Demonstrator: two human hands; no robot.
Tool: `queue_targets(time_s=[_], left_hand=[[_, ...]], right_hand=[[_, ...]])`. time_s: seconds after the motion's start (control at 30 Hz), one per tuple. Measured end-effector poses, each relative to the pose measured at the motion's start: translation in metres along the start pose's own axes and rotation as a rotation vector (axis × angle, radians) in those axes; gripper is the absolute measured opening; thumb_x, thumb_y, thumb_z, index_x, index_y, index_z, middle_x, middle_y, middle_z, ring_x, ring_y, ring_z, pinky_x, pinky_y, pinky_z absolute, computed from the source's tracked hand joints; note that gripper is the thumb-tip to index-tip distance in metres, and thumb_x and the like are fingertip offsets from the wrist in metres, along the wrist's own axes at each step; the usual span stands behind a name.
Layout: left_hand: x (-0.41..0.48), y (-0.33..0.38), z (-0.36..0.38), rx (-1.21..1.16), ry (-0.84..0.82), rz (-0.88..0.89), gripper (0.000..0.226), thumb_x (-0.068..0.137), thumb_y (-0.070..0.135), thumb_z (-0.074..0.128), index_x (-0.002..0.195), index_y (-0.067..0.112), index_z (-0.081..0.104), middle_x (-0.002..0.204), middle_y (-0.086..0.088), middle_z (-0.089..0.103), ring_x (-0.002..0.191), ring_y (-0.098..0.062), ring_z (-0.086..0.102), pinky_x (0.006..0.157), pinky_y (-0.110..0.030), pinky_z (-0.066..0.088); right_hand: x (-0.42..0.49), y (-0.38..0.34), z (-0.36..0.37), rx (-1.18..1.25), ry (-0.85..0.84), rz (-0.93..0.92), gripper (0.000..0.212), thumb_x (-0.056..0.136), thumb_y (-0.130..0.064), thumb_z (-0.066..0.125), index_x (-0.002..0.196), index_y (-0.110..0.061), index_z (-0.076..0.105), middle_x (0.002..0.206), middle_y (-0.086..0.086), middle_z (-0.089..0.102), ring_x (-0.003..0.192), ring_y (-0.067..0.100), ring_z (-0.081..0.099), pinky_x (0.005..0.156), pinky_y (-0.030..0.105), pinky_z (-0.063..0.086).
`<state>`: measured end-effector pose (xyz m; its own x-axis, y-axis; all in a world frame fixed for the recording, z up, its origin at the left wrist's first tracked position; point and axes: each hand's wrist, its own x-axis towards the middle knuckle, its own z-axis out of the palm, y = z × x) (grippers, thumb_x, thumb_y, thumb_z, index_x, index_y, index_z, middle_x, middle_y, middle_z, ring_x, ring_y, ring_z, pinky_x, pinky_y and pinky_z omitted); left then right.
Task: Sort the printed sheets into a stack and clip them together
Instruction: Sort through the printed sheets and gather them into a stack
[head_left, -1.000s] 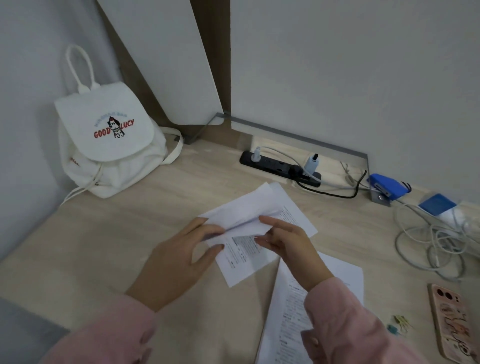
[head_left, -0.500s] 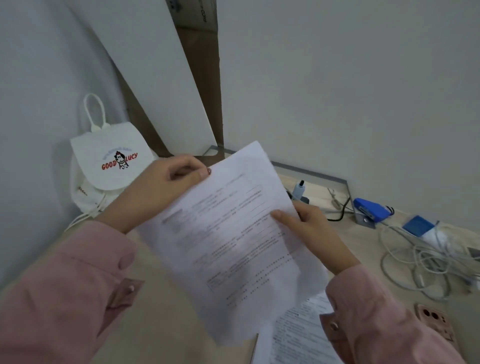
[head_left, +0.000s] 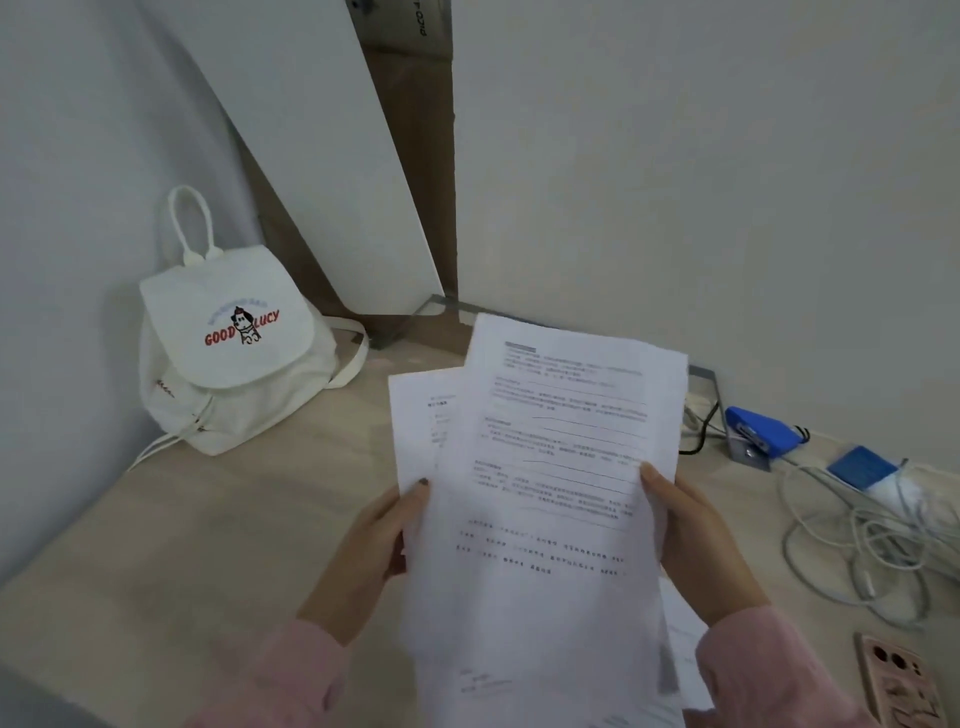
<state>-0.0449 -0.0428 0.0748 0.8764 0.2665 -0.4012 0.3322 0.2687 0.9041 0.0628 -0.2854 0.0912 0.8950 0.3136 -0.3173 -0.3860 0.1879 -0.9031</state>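
Pinching the printed sheets (head_left: 550, 467) by side edges — w/ left hand (head_left: 374, 545) & right hand (head_left: 696, 540), above desk (head_left: 234, 519).

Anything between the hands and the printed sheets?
Nothing visible. The left hand grips the sheets at their left edge, the right hand at their right edge, both directly on paper, above the desk.

Text on the printed sheets (head_left: 545, 493) blurs unreadably; the phone (head_left: 901, 686) is cropped.

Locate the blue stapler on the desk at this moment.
In the head view, the blue stapler lies at the far right of the desk by the wall, just right of the held sheets and left of the tangled white cables.
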Motion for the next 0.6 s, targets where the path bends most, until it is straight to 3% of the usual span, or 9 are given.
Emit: queue_targets(time_s=[0.13,0.27,0.4,0.47,0.6], left_hand=[[0.008,-0.003,-0.019,-0.023,0.009,0.013,0.027,0.092,0.033,0.047,0.099,0.029,0.073,0.105,0.003,0.073,0.097,-0.018,0.069,0.086,-0.042,0.052],[0.016,-0.007,-0.041,-0.036,-0.055,0.021,0.047,0.069,0.057,0.063,0.106,0.029,0.070,0.111,0.002,0.072,0.102,-0.017,0.068,0.079,-0.031,0.055],[0.026,-0.014,-0.047,-0.103,0.007,-0.047,0.030,0.089,0.036,0.049,0.107,0.024,0.069,0.109,0.002,0.072,0.103,-0.016,0.067,0.083,-0.032,0.052],[0.031,-0.019,-0.051,-0.086,0.057,-0.051,0.029,0.092,0.031,0.045,0.105,0.022,0.069,0.103,0.004,0.074,0.102,-0.014,0.066,0.074,-0.023,0.054],[0.039,-0.026,-0.070,-0.134,0.187,-0.122,0.032,0.094,0.039,0.040,0.094,0.022,0.067,0.077,0.010,0.076,0.079,-0.007,0.070,0.068,-0.028,0.049]], right_hand=[[0.001,0.015,-0.019,0.036,0.035,0.076,0.029,0.090,-0.023,0.048,0.116,-0.021,0.060,0.115,0.002,0.069,0.102,0.021,0.067,0.075,0.031,0.059],[0.005,0.027,-0.013,0.019,0.000,0.165,0.034,0.087,-0.022,0.049,0.119,-0.015,0.058,0.112,0.006,0.070,0.099,0.023,0.068,0.072,0.031,0.060],[0.019,0.048,0.011,-0.015,-0.028,0.223,0.035,0.090,-0.021,0.048,0.124,-0.013,0.056,0.117,0.008,0.068,0.106,0.026,0.065,0.089,0.039,0.054],[0.026,0.065,0.028,-0.052,-0.054,0.244,0.032,0.091,-0.022,0.050,0.122,-0.016,0.058,0.116,0.006,0.069,0.106,0.025,0.065,0.095,0.044,0.049],[0.038,0.105,0.061,-0.294,0.092,0.280,0.023,0.090,-0.021,0.055,0.110,-0.015,0.064,0.109,0.008,0.070,0.099,0.027,0.067,0.093,0.047,0.050]])
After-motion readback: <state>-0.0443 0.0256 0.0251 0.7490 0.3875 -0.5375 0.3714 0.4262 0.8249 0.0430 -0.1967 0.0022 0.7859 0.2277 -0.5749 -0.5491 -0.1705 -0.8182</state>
